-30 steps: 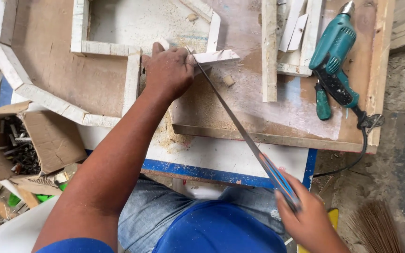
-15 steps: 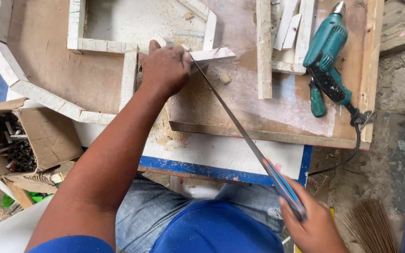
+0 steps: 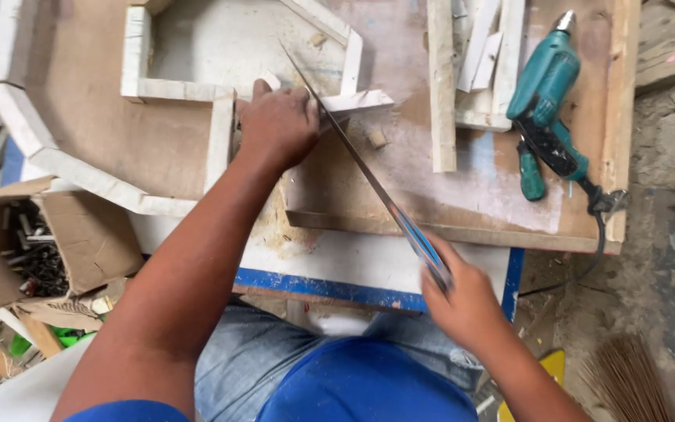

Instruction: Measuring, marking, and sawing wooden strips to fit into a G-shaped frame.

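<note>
A person seen from above wears a bright blue short-sleeved top, its sleeve edge showing at the upper left arm, and faded light-blue denim trousers. Both forearms are bare, with no watch, gloves or rings visible on the left hand (image 3: pixel 279 125) or the right hand (image 3: pixel 462 301).

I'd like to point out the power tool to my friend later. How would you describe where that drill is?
Start at the wooden work board and go to its right edge. The drill lies flat beside the loose white wood strips, its bit pointing away from the person. It is the only teal thing there, trailing a black cord.
</note>
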